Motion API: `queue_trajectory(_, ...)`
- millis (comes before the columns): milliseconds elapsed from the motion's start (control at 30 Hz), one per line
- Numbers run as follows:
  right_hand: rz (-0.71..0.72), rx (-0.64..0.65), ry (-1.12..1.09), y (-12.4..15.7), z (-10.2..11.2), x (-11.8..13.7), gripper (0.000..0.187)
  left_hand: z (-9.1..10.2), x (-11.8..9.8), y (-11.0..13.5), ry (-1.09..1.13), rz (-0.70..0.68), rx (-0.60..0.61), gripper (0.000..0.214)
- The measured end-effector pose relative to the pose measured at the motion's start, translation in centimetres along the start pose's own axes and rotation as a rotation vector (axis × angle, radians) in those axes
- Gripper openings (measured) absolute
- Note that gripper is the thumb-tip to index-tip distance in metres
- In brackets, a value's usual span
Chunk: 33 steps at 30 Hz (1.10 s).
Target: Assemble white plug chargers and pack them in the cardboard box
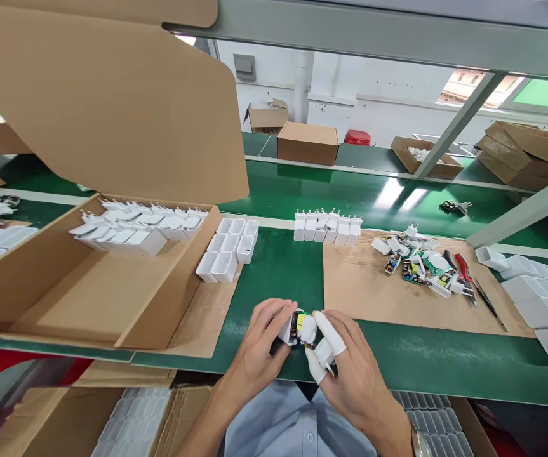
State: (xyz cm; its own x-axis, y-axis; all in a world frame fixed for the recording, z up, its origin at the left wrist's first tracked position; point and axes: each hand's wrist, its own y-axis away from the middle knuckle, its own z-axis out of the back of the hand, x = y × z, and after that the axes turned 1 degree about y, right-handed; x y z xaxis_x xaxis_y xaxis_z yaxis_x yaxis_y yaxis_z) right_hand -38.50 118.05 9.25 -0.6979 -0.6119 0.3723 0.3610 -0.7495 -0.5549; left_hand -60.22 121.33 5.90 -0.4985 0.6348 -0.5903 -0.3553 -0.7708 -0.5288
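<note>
Close to the table's front edge, my left hand (260,348) grips a white plastic charger housing (287,330) between thumb and fingers. My right hand (360,374), with white finger cots on thumb and index finger, pinches a white plug cap (324,351). Between the hands sits a circuit board (301,322) with a yellow component and a white lump on it; its left end is at the mouth of the housing. How far it reaches inside is hidden. Beyond the hands, a row of white chargers with pins up (327,227) stands on the green table.
At left, an open carton (169,311) holds rows of white chargers (135,228); empty housings (223,261) stand beside it. On a cardboard sheet (364,292) lie piled charger parts (421,263), red-handled pliers (464,270) and tweezers (490,306). More housings (535,295) stand at right.
</note>
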Motion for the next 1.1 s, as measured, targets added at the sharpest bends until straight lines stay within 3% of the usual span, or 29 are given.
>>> queue_trajectory(1100, 0.006, 0.052, -0.007, -1.4, 0.1, -0.1, 0.079, 0.0, 0.0, 0.1, 0.032, 0.061, 0.022, 0.065)
